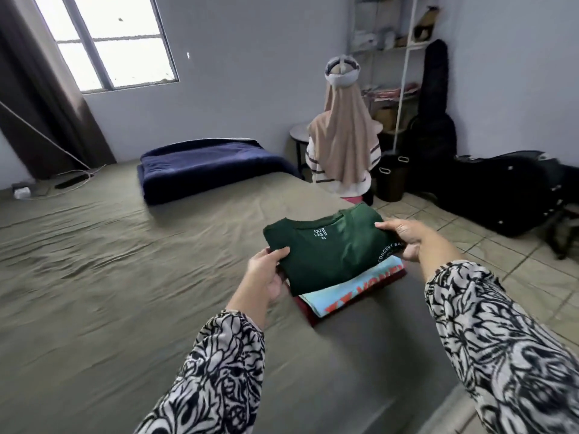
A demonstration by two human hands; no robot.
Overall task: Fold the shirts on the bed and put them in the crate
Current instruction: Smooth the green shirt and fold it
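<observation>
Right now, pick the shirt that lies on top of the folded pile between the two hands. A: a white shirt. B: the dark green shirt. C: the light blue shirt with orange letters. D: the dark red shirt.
B: the dark green shirt is uppermost, gripped at its edges by the left hand and the right hand, with the light blue shirt and the dark red shirt showing beneath it.

Grey walls [250, 73], bright window [106, 39], tiled floor [517, 270]

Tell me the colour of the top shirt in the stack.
Dark green shirt with small white lettering, seen in the head view.
</observation>
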